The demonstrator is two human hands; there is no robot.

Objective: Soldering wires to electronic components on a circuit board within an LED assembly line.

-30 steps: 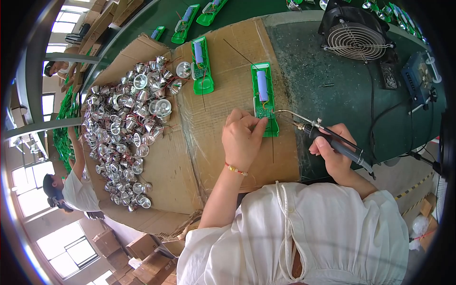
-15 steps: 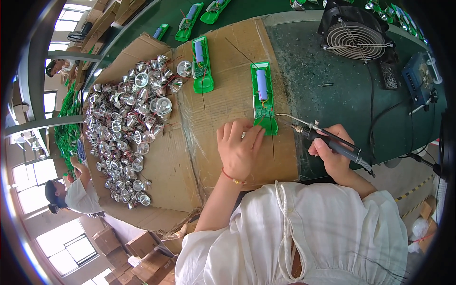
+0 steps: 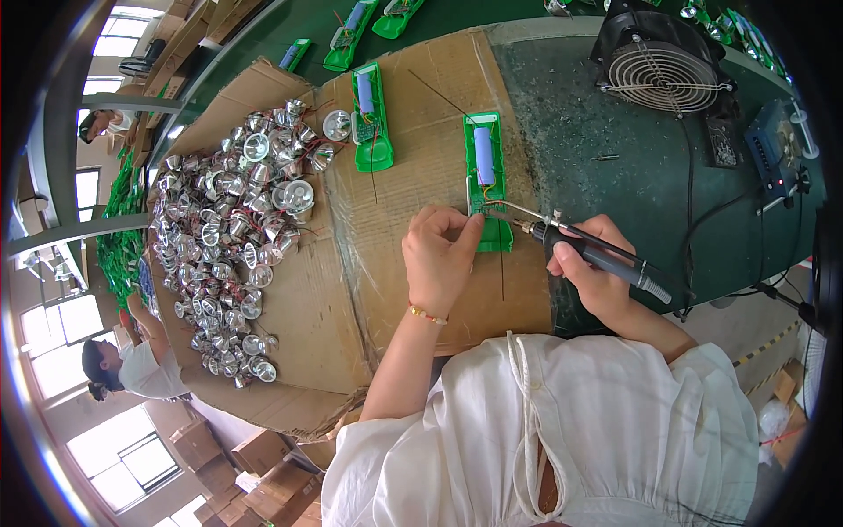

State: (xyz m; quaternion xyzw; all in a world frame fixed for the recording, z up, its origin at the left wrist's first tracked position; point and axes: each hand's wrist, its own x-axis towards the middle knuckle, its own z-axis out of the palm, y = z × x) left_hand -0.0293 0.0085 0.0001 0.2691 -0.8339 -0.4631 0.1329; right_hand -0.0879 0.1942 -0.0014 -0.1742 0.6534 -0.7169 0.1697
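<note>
A green plastic housing (image 3: 496, 235) lies on the cardboard with a lilac cylindrical battery (image 3: 484, 156) in it and a small circuit board near its lower part. My left hand (image 3: 437, 256) rests at the board's left edge, thumb and forefinger pinched together; whatever is between them is too small to make out. My right hand (image 3: 599, 279) grips a soldering iron (image 3: 606, 259) with a thin bent metal feed tube along it. Its tip and the tube's end reach over the board, close to my left fingertips. A thin dark wire hangs down past the housing.
A pile of shiny reflector cups (image 3: 224, 228) fills the cardboard tray to the left. Another green housing (image 3: 375, 154) lies beside it, with several more at the back. A fan with a round grille (image 3: 660, 77) and a blue soldering station (image 3: 774, 149) stand on the right.
My right hand has moved left with the soldering iron, bringing its tip and feed tube over the board. My left fingers have shifted slightly up along the housing and drawn closer together.
</note>
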